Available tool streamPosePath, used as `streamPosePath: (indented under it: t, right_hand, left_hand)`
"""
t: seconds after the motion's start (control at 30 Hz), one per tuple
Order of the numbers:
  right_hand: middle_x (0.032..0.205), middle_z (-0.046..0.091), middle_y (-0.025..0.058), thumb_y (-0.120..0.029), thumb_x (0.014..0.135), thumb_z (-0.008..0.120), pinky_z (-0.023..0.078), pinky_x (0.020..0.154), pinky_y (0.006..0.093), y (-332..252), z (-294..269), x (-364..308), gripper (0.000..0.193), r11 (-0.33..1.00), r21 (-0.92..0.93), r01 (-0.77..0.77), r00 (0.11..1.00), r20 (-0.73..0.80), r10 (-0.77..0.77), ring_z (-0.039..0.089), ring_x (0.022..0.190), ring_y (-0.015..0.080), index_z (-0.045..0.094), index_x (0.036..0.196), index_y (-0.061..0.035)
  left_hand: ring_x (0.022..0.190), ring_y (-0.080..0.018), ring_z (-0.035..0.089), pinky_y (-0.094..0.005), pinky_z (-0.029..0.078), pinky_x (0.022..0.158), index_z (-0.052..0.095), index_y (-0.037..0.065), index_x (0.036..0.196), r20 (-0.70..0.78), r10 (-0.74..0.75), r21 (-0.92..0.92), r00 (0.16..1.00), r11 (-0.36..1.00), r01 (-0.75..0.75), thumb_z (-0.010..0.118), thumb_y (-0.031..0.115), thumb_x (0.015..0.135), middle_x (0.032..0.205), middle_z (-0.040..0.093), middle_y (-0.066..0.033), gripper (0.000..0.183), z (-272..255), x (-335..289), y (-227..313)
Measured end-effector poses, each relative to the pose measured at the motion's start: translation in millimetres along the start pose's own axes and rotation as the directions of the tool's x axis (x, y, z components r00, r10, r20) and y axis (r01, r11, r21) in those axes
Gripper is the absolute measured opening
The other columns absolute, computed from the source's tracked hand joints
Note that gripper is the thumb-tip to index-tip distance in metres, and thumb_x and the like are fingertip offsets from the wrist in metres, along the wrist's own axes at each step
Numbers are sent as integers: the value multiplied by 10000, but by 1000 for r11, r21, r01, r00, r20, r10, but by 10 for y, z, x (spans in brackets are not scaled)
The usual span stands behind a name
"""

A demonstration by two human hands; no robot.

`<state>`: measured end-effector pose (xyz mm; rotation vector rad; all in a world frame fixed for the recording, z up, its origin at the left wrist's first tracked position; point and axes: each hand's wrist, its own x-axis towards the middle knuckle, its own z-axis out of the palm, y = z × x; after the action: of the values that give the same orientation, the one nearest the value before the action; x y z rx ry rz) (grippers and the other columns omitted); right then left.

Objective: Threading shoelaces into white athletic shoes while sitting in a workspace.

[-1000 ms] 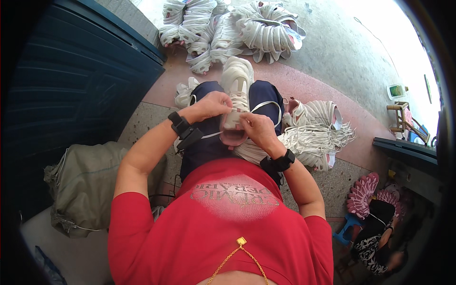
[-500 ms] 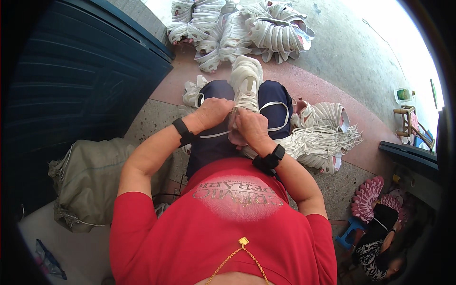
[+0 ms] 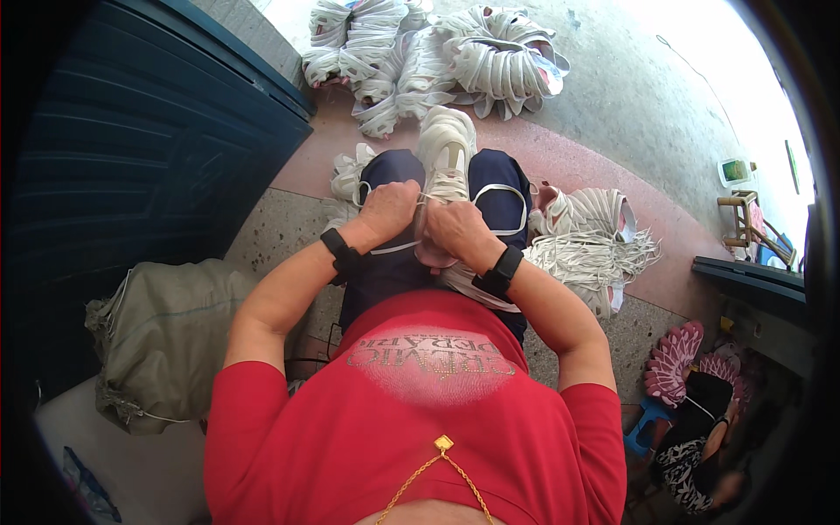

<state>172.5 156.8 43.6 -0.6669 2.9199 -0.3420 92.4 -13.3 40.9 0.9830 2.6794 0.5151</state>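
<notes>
The left hand (image 3: 391,212) pinches the lace (image 3: 502,186); the right hand (image 3: 459,232) curls, grip unclear; crossings ahead on the shoe (image 3: 447,131) appear laced, with slack right of the hands left untightened.

A strip of pink floor (image 3: 564,159) right of upper centre gives room to pass between the white shoe pile (image 3: 424,79) at the top and the bundled uppers (image 3: 586,254) right of centre. A loose lace loop (image 3: 503,186) crosses the knee (image 3: 499,166) beside the shoe (image 3: 448,140). The dark blue door (image 3: 157,131) closes off the upper left; a bulky grey-green sack (image 3: 175,332) blocks the lower left.
</notes>
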Motion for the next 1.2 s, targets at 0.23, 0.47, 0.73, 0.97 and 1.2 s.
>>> streamPosePath:
  t: [0.23, 0.47, 0.73, 0.97, 1.2]
  right_hand:
    - [569, 324, -54, -205, 983, 444, 234, 497, 275, 253, -2183, -404, 238, -576, 775, 260, 965, -191, 179, 264, 503, 78, 393, 760, -139]
    - [600, 338, -37, -157, 1060, 370, 269, 436, 233, 198, -3094, -493, 270, -804, 503, 317, 892, -445, 73, 266, 501, 64, 355, 793, -118]
    - [1149, 600, 218, -177, 966, 456, 391, 1054, 486, 931, -2759, -555, 319, 23, 822, 569, 705, -502, 501, 559, 1049, 310, 606, 1072, 84]
    - [857, 572, 85, -172, 980, 455, 438, 942, 428, 1415, -2762, -1096, 228, -164, 845, 509, 779, -371, 506, 554, 903, 238, 605, 901, -18]
    - [860, 678, 77, -86, 988, 540, 501, 778, 304, 769, -719, -824, 223, 349, 920, -178, 897, 5, 443, 648, 872, 163, 632, 1161, 20]
  left_hand:
    - [730, -425, 664, -516, 538, 661, 563, -2, 872, -174, -34, 126, 984, 990, 57, 549, 81, 876, 750, 658, -241, 85, -35, 30, -47]
    - [1102, -192, 639, -342, 484, 965, 688, 75, 1225, 327, 404, -692, 855, 718, -75, 719, 182, 854, 1131, 725, -98, 387, -698, 709, 393]
    - [1054, -187, 658, -332, 478, 998, 680, -9, 1044, 327, 332, -924, 885, 308, 226, 614, 218, 1002, 1093, 705, -107, 240, -1240, 753, 222]
    - [685, -128, 532, -296, 477, 719, 587, 29, 1091, 94, -124, -938, 988, -344, 46, 496, 225, 1069, 748, 521, 17, 217, -1666, 723, -507]
    - [540, -17, 290, -199, 247, 478, 576, 71, 1039, -189, -516, -855, 836, 504, 118, 471, 479, 1057, 665, 329, 87, 421, -1490, 412, -783]
